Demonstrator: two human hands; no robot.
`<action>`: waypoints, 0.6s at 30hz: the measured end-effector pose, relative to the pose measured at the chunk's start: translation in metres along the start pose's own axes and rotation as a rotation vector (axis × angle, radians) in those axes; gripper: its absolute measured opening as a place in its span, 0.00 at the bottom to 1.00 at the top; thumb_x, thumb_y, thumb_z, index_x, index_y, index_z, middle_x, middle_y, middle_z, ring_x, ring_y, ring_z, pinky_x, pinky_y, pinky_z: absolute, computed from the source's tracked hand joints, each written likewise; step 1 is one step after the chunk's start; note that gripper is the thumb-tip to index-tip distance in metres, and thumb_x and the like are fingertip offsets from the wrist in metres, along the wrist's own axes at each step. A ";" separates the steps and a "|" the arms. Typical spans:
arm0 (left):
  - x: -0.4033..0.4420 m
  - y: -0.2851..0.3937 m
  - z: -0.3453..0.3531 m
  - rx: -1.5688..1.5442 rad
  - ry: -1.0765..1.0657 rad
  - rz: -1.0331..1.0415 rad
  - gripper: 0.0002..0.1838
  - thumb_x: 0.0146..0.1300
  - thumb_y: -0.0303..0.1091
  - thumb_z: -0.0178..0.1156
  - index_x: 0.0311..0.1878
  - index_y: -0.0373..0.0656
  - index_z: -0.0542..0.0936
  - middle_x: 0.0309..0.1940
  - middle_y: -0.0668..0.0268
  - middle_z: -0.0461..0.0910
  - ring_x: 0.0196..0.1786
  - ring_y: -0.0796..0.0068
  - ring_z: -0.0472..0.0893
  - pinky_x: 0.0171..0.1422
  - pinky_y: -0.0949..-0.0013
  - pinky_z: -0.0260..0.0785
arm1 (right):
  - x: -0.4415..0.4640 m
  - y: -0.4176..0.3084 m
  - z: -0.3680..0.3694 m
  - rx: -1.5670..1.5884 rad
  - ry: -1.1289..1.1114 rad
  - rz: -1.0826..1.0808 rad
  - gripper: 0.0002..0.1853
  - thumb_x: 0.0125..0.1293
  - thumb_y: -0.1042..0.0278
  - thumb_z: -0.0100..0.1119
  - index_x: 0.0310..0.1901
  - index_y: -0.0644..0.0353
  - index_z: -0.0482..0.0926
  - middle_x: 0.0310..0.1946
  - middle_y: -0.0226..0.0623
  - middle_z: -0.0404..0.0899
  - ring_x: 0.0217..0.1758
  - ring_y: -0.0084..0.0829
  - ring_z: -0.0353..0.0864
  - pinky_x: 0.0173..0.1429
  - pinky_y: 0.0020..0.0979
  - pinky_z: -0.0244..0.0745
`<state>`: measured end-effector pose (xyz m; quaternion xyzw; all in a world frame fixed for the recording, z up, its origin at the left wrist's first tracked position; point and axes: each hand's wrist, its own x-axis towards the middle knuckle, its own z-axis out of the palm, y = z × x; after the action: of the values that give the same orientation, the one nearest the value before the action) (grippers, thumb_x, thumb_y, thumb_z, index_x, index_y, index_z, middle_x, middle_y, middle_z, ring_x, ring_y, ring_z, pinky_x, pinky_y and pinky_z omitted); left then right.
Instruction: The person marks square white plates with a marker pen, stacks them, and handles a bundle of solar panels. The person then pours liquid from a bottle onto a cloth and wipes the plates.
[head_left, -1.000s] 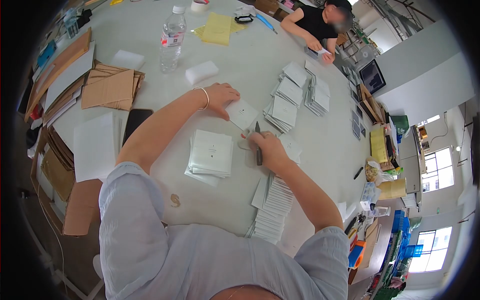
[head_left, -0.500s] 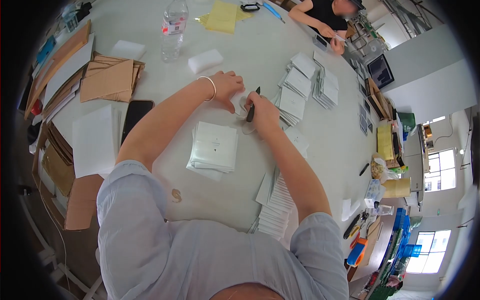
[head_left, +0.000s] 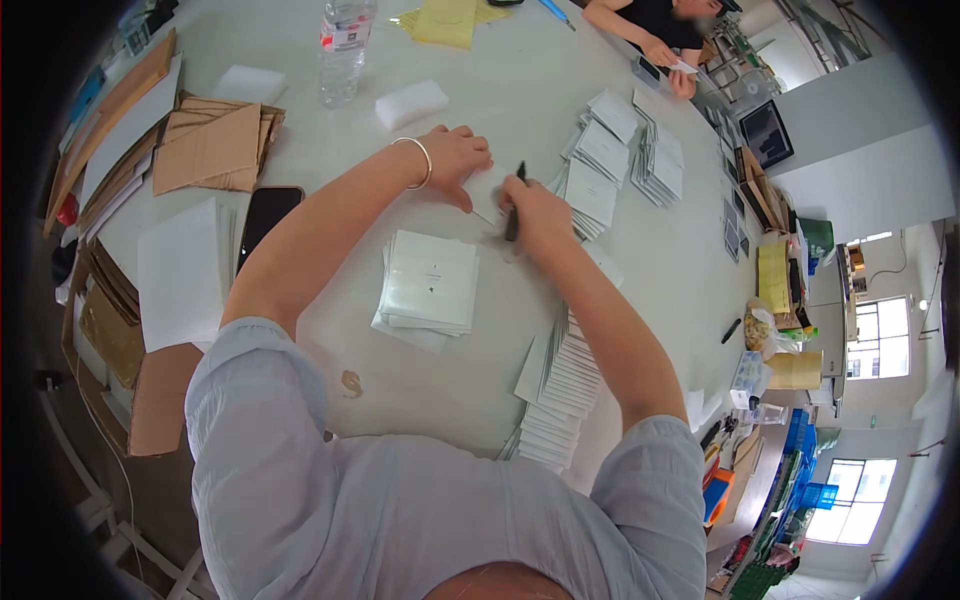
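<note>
My left hand (head_left: 455, 162) lies on the table with fingers stretched and thumb apart, pressing on a flat white card (head_left: 486, 192) that it partly covers. In my right hand (head_left: 540, 218) is a slim black pen-like tool (head_left: 513, 222), held upright with the fist wrapped round it; I cannot tell whether it is a pen or a craft knife. The tool stands beside the card's right edge. Nearer my body sits a loose stack of square white cards (head_left: 431, 280) with small print on the top one.
Right of my hands are fanned piles of white cards (head_left: 590, 190) and, nearer me, a spread row (head_left: 560, 390). A water bottle (head_left: 342, 60), white foam block (head_left: 411, 105), phone (head_left: 270, 225) and cardboard pieces (head_left: 210, 150) lie leftward. Another person (head_left: 660, 40) sits at the far right.
My right hand with the black tool has moved a little right and down, away from my left hand. More of the white card shows between them. The view has shifted slightly.
</note>
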<state>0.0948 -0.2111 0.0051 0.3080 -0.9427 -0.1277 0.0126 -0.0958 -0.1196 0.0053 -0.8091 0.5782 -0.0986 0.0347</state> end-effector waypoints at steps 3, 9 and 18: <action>0.000 0.001 0.003 -0.002 -0.001 0.000 0.39 0.38 0.50 0.73 0.56 0.45 0.73 0.55 0.68 0.69 0.61 0.64 0.65 0.63 0.57 0.61 | -0.003 0.006 -0.005 -0.005 -0.054 0.010 0.03 0.58 0.68 0.50 0.34 0.48 0.70 0.29 0.39 0.74 0.35 0.43 0.79 0.35 0.41 0.71; 0.001 0.004 -0.002 0.011 -0.032 -0.005 0.39 0.39 0.50 0.73 0.56 0.46 0.73 0.55 0.69 0.69 0.61 0.64 0.65 0.63 0.57 0.61 | 0.008 0.000 -0.004 -0.027 -0.034 -0.051 0.03 0.58 0.69 0.51 0.35 0.49 0.70 0.30 0.39 0.75 0.35 0.43 0.79 0.36 0.40 0.71; 0.002 0.004 -0.001 0.022 -0.032 -0.016 0.39 0.40 0.51 0.72 0.57 0.46 0.73 0.55 0.69 0.70 0.61 0.65 0.65 0.61 0.57 0.62 | 0.008 0.004 -0.003 -0.022 -0.042 -0.090 0.04 0.57 0.69 0.50 0.33 0.48 0.67 0.27 0.34 0.72 0.32 0.41 0.76 0.34 0.37 0.68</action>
<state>0.0912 -0.2096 0.0064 0.3138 -0.9416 -0.1221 -0.0070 -0.0976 -0.1284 0.0085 -0.8366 0.5415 -0.0767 0.0334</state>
